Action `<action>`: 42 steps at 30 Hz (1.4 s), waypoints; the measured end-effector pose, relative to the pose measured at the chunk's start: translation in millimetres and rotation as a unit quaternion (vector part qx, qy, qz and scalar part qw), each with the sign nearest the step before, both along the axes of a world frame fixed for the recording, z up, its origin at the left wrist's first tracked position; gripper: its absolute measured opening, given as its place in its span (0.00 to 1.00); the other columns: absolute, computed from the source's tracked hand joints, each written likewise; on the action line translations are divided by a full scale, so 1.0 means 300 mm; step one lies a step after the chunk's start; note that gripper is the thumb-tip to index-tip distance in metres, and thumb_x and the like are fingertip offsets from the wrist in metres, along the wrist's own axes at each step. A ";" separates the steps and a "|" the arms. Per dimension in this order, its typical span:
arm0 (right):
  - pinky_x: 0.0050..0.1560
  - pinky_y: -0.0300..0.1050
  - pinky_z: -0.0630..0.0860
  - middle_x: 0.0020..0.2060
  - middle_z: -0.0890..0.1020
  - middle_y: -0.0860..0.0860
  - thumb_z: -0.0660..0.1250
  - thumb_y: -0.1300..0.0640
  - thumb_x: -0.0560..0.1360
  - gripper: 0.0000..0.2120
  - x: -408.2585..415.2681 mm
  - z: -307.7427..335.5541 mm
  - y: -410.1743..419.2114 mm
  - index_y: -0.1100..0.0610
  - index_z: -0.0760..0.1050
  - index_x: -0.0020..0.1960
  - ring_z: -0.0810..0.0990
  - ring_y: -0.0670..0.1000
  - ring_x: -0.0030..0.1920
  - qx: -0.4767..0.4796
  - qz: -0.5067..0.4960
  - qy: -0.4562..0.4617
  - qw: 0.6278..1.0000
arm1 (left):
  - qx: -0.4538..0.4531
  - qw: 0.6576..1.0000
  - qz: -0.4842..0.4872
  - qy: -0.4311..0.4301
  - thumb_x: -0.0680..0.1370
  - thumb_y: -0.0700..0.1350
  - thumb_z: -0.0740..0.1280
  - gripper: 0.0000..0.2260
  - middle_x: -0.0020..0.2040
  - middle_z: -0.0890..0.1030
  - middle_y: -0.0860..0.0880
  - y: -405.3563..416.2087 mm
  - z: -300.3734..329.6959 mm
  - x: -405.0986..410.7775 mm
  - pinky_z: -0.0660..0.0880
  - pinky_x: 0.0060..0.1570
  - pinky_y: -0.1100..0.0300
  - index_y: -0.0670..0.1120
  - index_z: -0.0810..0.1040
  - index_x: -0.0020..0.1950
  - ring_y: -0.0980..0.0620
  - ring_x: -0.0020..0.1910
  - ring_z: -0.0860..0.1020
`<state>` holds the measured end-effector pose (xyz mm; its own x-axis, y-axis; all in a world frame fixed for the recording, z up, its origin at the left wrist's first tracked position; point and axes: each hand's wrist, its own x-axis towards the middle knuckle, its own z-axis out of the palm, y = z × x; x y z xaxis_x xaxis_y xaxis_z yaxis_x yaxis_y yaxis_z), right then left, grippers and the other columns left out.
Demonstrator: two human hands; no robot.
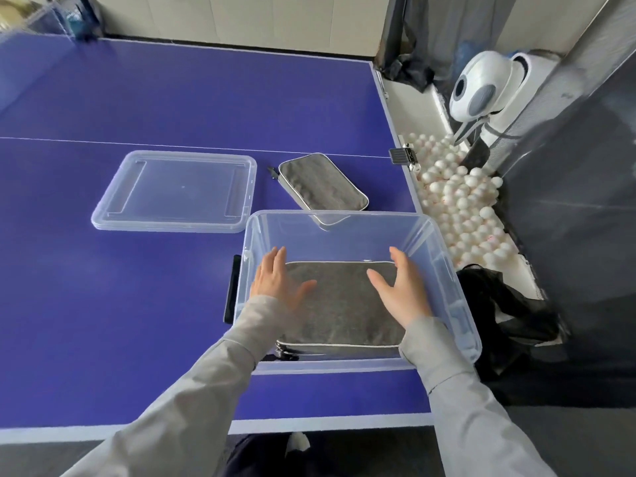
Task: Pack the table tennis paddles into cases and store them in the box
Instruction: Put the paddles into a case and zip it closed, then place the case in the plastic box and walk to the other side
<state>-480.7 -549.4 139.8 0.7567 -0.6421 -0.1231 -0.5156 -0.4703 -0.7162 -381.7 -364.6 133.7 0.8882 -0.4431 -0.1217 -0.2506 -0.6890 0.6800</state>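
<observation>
A clear plastic box [457, 290] stands on the blue table near its right front corner. A grey zipped paddle case [340, 304] lies flat on the box's bottom. My left hand [277, 278] and my right hand [401, 287] are both inside the box, fingers spread, just above the left and right ends of that case, holding nothing. A second grey case [321, 182] lies on the table just behind the box, zipped shut. No bare paddle is visible.
The box's clear lid [175, 191] lies flat on the table to the left of the second case. A pile of white balls [457, 197] and a white ball machine [481, 87] sit off the table's right edge, with dark netting [509, 311] beside them.
</observation>
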 end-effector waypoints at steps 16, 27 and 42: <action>0.68 0.44 0.60 0.67 0.69 0.56 0.64 0.56 0.77 0.24 0.307 0.040 0.635 0.60 0.64 0.71 0.65 0.54 0.69 -0.050 0.362 -0.045 0.930 | 0.090 0.964 0.252 0.008 0.77 0.55 0.63 0.32 0.76 0.59 0.46 0.635 -0.080 -0.047 0.58 0.71 0.53 0.45 0.56 0.76 0.47 0.75 0.56; 0.69 0.46 0.60 0.69 0.67 0.52 0.60 0.54 0.79 0.22 0.233 -0.185 1.294 0.56 0.62 0.72 0.62 0.53 0.71 -0.061 0.604 0.149 0.780 | 0.199 0.907 0.318 0.190 0.77 0.56 0.63 0.31 0.75 0.60 0.48 1.262 -0.392 -0.415 0.61 0.69 0.53 0.47 0.58 0.76 0.48 0.74 0.59; 0.65 0.54 0.68 0.66 0.70 0.55 0.59 0.49 0.79 0.21 0.159 -0.456 1.947 0.53 0.63 0.70 0.69 0.57 0.67 -0.253 0.659 0.358 0.611 | 0.189 0.802 0.450 0.344 0.79 0.59 0.57 0.28 0.72 0.65 0.47 2.008 -0.502 -0.813 0.63 0.67 0.52 0.47 0.58 0.75 0.46 0.72 0.63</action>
<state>-433.1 34.8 3.0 0.5258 0.3735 -0.7642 0.4538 -0.8831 -0.1193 -625.5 237.9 -17.0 0.4926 0.5249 -0.6942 0.8092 -0.5698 0.1434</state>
